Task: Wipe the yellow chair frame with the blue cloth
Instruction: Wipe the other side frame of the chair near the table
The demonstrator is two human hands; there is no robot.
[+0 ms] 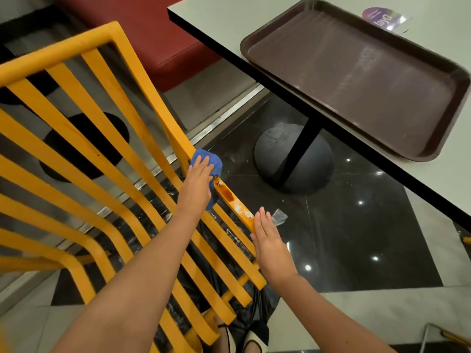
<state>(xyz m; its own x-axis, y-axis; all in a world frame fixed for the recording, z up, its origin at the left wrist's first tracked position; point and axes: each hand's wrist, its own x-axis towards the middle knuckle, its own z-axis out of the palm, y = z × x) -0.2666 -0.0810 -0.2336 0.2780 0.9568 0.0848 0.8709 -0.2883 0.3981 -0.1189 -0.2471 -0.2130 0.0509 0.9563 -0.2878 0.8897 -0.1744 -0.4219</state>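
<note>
The yellow slatted chair frame (84, 128) fills the left and centre of the head view. My left hand (197, 184) presses the blue cloth (215, 161) with straight fingers onto the right side rail of the frame. Just below the cloth the rail carries a brown stain (225, 192) and whitish smears. My right hand (267, 240) lies flat, fingers straight, against the outer side of the same rail lower down, holding nothing.
A grey table (254, 26) with a black edge stands to the right, bearing a dark brown tray (438, 154). Its black pedestal base (293, 159) sits on the glossy dark floor. A red bench seat (165, 29) is behind. A scrap of clear wrapper (279, 216) lies on the floor.
</note>
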